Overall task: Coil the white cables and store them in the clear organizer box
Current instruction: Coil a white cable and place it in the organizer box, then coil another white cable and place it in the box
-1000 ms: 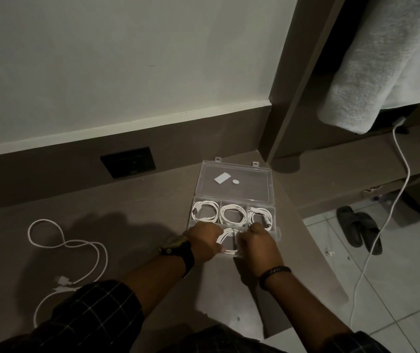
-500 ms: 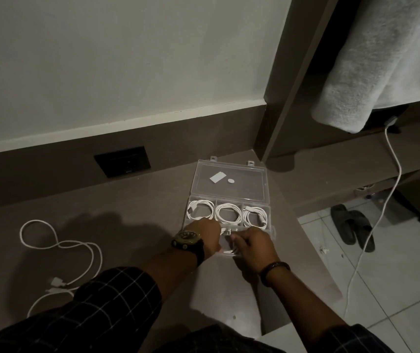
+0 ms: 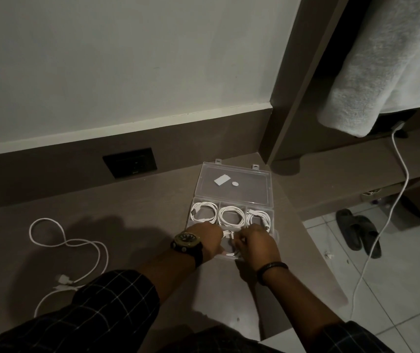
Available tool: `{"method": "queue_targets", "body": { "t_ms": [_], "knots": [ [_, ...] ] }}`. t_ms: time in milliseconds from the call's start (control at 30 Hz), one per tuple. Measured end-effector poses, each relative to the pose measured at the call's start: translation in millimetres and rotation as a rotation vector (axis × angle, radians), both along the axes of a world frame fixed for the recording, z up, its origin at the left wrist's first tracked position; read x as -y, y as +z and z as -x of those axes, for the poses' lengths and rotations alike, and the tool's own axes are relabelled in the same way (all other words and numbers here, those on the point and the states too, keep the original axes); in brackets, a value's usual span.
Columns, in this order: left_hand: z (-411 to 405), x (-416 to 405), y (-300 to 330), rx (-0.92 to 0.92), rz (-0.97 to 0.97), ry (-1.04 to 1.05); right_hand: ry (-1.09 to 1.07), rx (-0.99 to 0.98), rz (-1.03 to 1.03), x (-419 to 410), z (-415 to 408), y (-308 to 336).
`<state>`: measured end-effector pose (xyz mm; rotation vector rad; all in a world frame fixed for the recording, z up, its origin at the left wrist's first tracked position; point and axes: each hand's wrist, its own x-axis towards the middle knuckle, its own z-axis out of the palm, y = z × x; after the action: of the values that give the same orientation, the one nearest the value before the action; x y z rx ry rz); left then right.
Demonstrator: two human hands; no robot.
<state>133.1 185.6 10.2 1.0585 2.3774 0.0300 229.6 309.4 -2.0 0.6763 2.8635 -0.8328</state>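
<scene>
The clear organizer box [image 3: 272, 216] lies open on the brown desk, its lid [image 3: 244, 186] folded back toward the wall. Three coiled white cables fill its far row: left [image 3: 203, 212], middle [image 3: 232, 215], right [image 3: 260, 218]. My left hand [image 3: 207, 242] and my right hand [image 3: 257, 244] are both over the near row, pressing a coiled white cable [image 3: 230, 247] into the middle compartment; most of it is hidden by my fingers. A loose uncoiled white cable [image 3: 76, 244] with its plug lies on the desk at the left.
A black wall socket [image 3: 130, 163] sits in the back panel. At the right the desk [image 3: 132, 220] ends at an edge; below are tiled floor, black slippers [image 3: 358, 235] and a hanging white charger cable [image 3: 392, 212]. A grey towel [image 3: 382, 62] hangs at upper right.
Both hands have stayed over the near row, shifting slightly as they tuck the coil down. The view has drifted a little.
</scene>
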Motion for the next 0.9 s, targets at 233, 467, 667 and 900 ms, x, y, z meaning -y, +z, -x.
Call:
{"method": "queue_targets", "body": {
  "t_ms": [233, 467, 667, 900],
  "knots": [
    [-4.2, -0.5, 6.2, 0.044, 0.030, -0.023, -0.052, 0.000, 0.056, 3.5, 2.1, -6.8],
    [2.7, 28.7, 1.8, 0.262, -0.404, 0.302, -0.126, -0.073, 0.156, -8.8, 7.4, 5.5],
    [12.8, 93.2, 20.8, 0.166, -0.686, 0.613, -0.001, -0.246, 0.122, 24.0, 40.8, 48.9],
    [21.5, 254.6, 31.6, -0.246, -0.646, 0.821, 0.555, -0.217, 0.187, 148.7, 90.3, 56.2]
  ]
}}
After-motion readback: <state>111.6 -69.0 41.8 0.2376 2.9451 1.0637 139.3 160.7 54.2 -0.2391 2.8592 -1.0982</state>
